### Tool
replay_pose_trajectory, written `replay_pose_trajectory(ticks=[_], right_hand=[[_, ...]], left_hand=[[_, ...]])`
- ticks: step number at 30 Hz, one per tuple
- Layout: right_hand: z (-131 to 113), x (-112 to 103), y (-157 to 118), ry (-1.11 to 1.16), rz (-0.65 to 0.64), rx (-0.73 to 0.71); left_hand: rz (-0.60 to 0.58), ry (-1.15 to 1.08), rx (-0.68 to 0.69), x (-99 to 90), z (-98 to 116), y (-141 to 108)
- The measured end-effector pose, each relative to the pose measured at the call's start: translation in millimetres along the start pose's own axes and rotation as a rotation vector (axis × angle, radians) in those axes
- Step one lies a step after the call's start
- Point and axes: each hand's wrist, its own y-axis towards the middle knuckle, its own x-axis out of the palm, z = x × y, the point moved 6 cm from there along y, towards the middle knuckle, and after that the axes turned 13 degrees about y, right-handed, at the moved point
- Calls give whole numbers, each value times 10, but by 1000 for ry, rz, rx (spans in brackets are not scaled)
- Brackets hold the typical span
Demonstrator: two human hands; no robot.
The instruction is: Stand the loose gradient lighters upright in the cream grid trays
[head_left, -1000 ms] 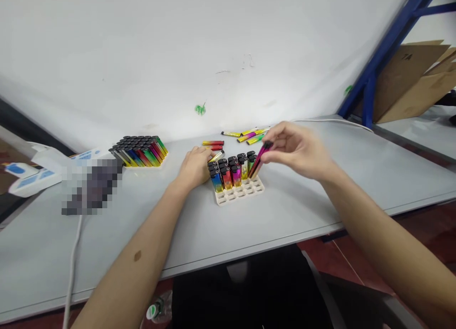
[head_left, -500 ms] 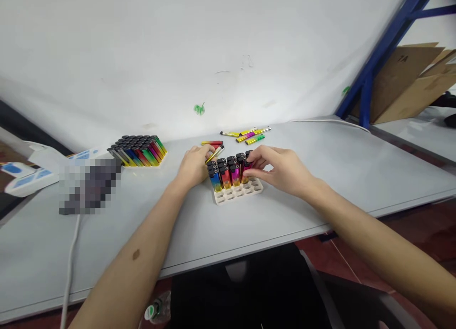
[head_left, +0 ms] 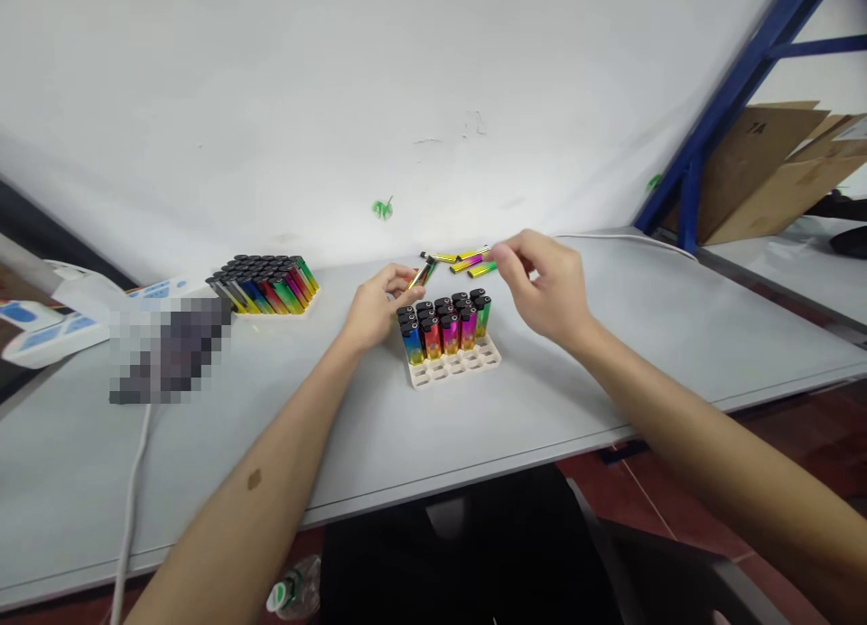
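A white slotted tray point(head_left: 457, 368) holds several upright lighters point(head_left: 451, 329) with black tops and shiny blue, red, pink and green bodies; its front slots are bare. Just behind its left side, my left hand point(head_left: 380, 302) is closed on lighters point(head_left: 420, 275), one yellow and silver. My right hand point(head_left: 542, 277) is raised beyond the tray's right side, thumb and index finger pinched near the loose lighters point(head_left: 467, 262) lying by the wall. What is between those fingertips, if anything, is too small to make out.
Another tray packed with lighters point(head_left: 271, 286) stands at the left. Beside it are a pixelated dark object point(head_left: 180, 349), a white power strip point(head_left: 68, 336) and a white cable point(head_left: 135, 480). At the right, a blue metal frame point(head_left: 691, 187) and cardboard boxes point(head_left: 759, 173).
My right hand has moved off the tray, up toward the loose lighters. A green lighter now shows at the tray's right end. The red lighter behind my left hand has come into its grasp.
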Motion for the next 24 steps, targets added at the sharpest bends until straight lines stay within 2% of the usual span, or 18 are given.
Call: replay_pose_trajectory(ticks=[2,6,9,11,13,16,18,20,24], right_hand=[[131,88,200,85,-53,92],[387,499,474,273,-404,294],[434,769,534,437,-553,320],[454,861,554,578,-508,333],[526,870,560,728,-366,396],[733,737,510,856,-93,537],[889,592,436,866,29,615],[1011,463,353,859,35,660],[1107,274,214,801,-100,641]], left_hand=[[-19,-140,-29,14,-2,3],[-80,-328,-72,39,37,-18],[-93,-381,-50,37,83,-23],[-73,-345,-22,19,91,-14],[-12,-213,-4,-17,61,-3],[87,196,40,-65,-5,-2],[74,475,86,-34,-45,-3],[9,643,92,20,-104,3],[-103,756,66,86,-179,14]])
